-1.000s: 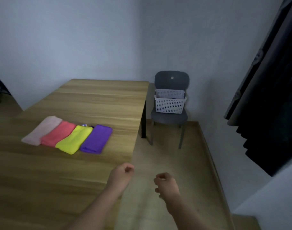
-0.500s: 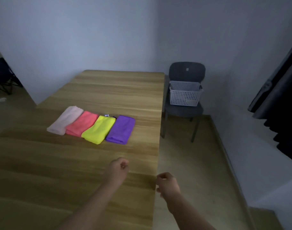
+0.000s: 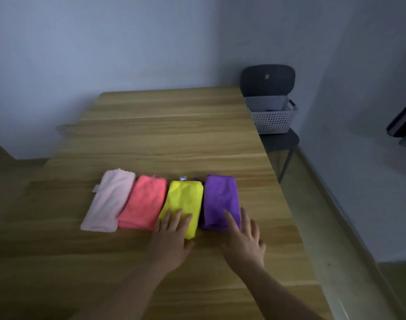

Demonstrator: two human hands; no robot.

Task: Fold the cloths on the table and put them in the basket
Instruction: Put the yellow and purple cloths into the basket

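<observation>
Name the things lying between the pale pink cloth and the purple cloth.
Head view: the coral cloth, then the yellow cloth, lie between them in the row.

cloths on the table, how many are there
4, in a row on the table: pale pink cloth leftmost, coral cloth next, yellow cloth under the left hand fingers, purple cloth rightmost under the right hand fingers. The basket could hide more.
</observation>
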